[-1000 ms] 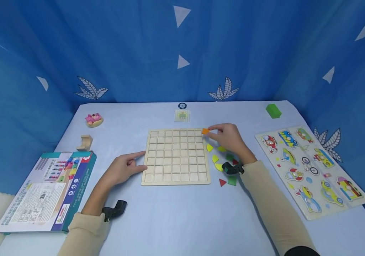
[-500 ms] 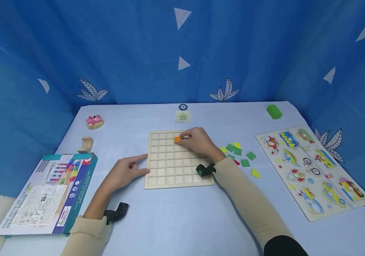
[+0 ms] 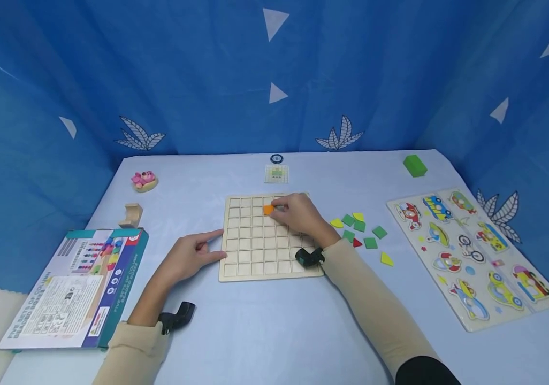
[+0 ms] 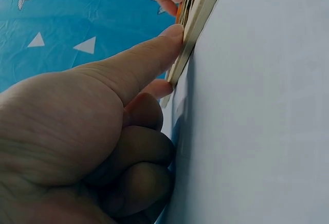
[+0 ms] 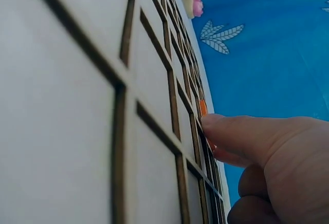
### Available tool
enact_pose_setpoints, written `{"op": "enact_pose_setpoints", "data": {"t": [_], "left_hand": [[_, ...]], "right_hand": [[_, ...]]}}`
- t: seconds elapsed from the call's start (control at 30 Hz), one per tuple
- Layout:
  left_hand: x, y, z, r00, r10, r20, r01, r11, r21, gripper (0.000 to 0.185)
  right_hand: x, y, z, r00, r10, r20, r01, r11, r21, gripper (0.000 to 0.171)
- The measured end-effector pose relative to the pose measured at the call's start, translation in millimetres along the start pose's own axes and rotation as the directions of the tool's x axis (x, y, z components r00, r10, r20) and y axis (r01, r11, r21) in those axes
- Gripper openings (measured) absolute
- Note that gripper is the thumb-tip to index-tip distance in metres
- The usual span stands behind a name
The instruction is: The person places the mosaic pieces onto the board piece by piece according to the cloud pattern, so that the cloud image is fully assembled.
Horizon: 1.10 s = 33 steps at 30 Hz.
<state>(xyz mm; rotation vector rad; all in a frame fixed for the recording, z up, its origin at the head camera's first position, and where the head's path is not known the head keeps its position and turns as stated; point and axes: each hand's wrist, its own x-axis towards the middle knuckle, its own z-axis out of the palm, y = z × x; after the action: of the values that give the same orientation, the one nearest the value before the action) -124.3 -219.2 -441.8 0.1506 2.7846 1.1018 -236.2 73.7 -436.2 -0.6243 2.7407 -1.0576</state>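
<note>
Resting on the wooden grid board [image 3: 269, 238], the right hand [image 3: 298, 214] pinches a small flat orange square tile [image 3: 268, 209] at its fingertips, in a cell of the second row from the far edge, near the middle columns. The left hand [image 3: 188, 256] lies on the desk [image 3: 274, 331], forefinger straight against the board's left edge, other fingers curled under, gripping nothing. Green, yellow and red loose tiles [image 3: 361, 232] lie scattered right of the board. Since a second ago the tile has moved from the board's far right corner to this cell; over the last half second it has barely shifted. The left hand has stayed.
</note>
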Motion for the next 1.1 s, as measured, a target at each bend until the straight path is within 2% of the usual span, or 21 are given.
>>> {"op": "enact_pose_setpoints", "data": {"t": [0.17, 0.33, 0.47, 0.6, 0.77, 0.93, 1.1], "left_hand": [[1.8, -1.1, 0.1, 1.0, 0.011, -0.005, -0.011, 1.0, -0.001, 0.063], [1.8, -3.0, 0.2, 1.0, -0.01, 0.009, 0.01, 1.0, -0.014, 0.064], [0.0, -5.3, 0.5, 1.0, -0.016, 0.014, 0.016, 1.0, -0.022, 0.064], [-0.3, -3.7, -0.6, 1.0, 0.0, 0.01, 0.001, 1.0, -0.028, 0.063], [1.5, 0.7, -3.2, 1.0, -0.015, 0.021, 0.015, 1.0, -0.019, 0.064], [1.6, 1.3, -4.1, 0.999, -0.025, 0.032, 0.025, 1.0, -0.014, 0.065], [0.9, -0.5, -1.7, 0.999, -0.038, 0.031, 0.039, 0.999, -0.023, 0.065]], "right_hand": [[0, 1, 0, 1.0, -0.009, 0.007, 0.009, 1.0, -0.026, 0.034], [-3, 3, -1, 1.0, -0.021, 0.009, 0.021, 1.0, -0.014, 0.036], [-17, 5, -19, 0.999, -0.001, -0.045, 0.002, 1.0, 0.022, 0.038], [-47, 18, -59, 0.993, 0.057, -0.107, -0.061, 0.998, -0.036, 0.036], [-100, 59, -98, 0.975, 0.142, -0.172, -0.162, 0.981, -0.108, 0.031], [-137, 86, -108, 0.958, 0.209, -0.198, -0.24, 0.958, -0.153, 0.027], [-148, 94, -106, 0.958, 0.199, -0.207, -0.24, 0.951, -0.195, 0.025]]}}
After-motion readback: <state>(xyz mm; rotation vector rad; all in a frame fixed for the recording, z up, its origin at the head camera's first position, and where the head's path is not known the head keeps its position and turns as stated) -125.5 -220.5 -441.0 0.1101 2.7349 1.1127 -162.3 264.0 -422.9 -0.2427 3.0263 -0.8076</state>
